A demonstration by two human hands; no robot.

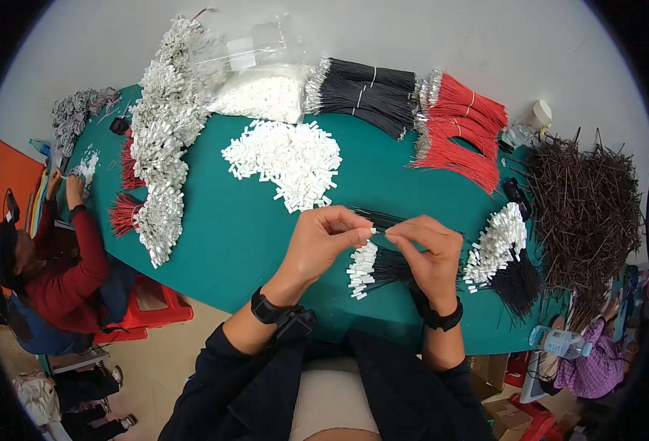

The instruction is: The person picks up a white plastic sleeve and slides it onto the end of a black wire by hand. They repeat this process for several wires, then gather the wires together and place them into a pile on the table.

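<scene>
Over the near part of the green table, my left hand (313,246) pinches a small white plastic connector (373,231) between thumb and index finger. My right hand (434,257) is close beside it, fingertips closed on the end of a thin black wire. The two fingertips almost meet; whether the wire is inside the connector is too small to tell. Under and between the hands lies a row of black wires (392,266) with white connectors on their left ends. Beyond my left hand is a loose heap of white connectors (287,162).
Black wire bundles (368,84) and red wire bundles (462,121) lie along the back. White-tipped black wires (517,283) and a brown wire heap (585,213) are at right. A clear bag (262,92) stands behind. A co-worker in a red sleeve (67,275) sits left.
</scene>
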